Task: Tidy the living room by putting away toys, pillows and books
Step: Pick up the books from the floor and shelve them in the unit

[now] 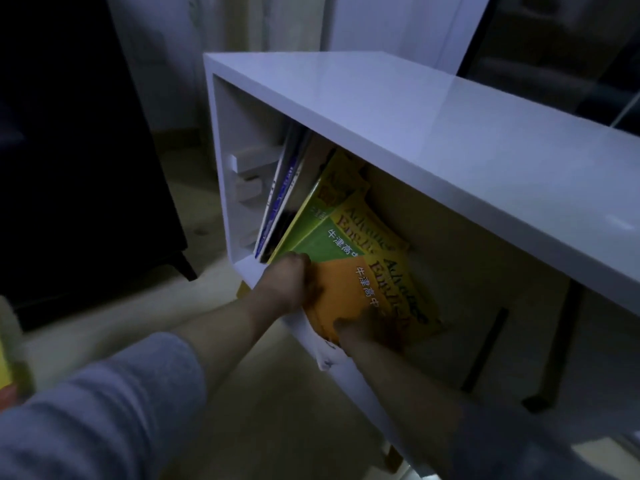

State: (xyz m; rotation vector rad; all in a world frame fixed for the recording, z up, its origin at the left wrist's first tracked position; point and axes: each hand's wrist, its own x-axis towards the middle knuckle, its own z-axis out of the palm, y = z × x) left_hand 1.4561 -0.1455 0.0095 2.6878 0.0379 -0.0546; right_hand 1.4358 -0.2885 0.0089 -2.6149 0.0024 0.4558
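the left hand (294, 284) and right hand (369, 329) grip an orange book (346, 294) with white chinese characters and a yellow title band. it leans slanted on a matching green book (323, 242) inside the white cabinet (433, 140).

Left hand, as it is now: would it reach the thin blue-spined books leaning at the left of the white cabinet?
Probably yes. The left hand holds the orange paperback book right beside the thin blue-spined books, and the front of the white cabinet is open; it must let go first.
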